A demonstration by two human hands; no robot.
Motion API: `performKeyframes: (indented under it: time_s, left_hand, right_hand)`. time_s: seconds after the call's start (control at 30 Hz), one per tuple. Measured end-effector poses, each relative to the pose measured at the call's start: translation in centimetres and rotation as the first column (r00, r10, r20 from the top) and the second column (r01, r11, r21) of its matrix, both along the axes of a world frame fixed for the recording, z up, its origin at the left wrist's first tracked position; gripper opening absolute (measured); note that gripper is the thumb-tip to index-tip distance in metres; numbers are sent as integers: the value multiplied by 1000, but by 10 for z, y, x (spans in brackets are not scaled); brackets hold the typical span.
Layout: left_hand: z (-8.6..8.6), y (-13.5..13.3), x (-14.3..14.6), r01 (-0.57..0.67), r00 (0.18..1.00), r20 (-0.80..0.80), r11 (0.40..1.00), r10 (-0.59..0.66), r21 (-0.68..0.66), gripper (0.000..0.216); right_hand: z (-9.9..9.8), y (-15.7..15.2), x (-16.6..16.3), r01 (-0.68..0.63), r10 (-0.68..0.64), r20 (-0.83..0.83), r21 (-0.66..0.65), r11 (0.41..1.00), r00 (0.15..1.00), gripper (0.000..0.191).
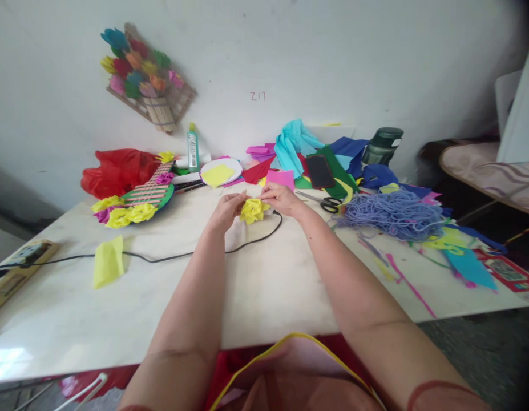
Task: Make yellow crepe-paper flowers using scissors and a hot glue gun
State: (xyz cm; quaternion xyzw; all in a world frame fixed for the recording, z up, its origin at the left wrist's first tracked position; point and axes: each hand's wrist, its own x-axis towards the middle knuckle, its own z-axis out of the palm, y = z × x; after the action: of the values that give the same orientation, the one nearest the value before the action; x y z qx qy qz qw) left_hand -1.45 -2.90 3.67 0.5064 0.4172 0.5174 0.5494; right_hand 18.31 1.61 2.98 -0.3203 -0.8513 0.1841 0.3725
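Both my hands meet over the middle of the white table (264, 285). My left hand (228, 208) and my right hand (282, 198) pinch a crumpled yellow paper flower (253, 210) between their fingertips, one hand on each side of it. A black cable (170, 258) runs across the table just beneath the flower. A loose yellow paper piece (108, 261) lies to the left, away from my hands.
Scissors (328, 202), a black phone (320, 170), purple yarn (392, 214) and heaps of coloured paper lie at the right. A green glue bottle (193, 148), a white plate (221, 171), a red bag (116, 169) and a flower craft (138, 202) stand at the back left.
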Motion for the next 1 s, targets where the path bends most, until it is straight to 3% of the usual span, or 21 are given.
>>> performKeyframes:
  time_s: [0.27, 0.5, 1.0]
  left_hand:
    - [2, -3, 5, -9, 991, 132, 1000, 11, -20, 46]
    - [0, 0, 12, -35, 997, 65, 999, 34, 13, 43]
    - [-5, 5, 22, -183, 980, 91, 981, 176, 71, 46]
  right_hand:
    - [-1, 2, -1, 94, -95, 14, 59, 994, 995, 23]
    - [1, -1, -3, 176, -177, 3, 79, 981, 984, 23]
    - [0, -4, -8, 270, -268, -31, 95, 958, 963, 25]
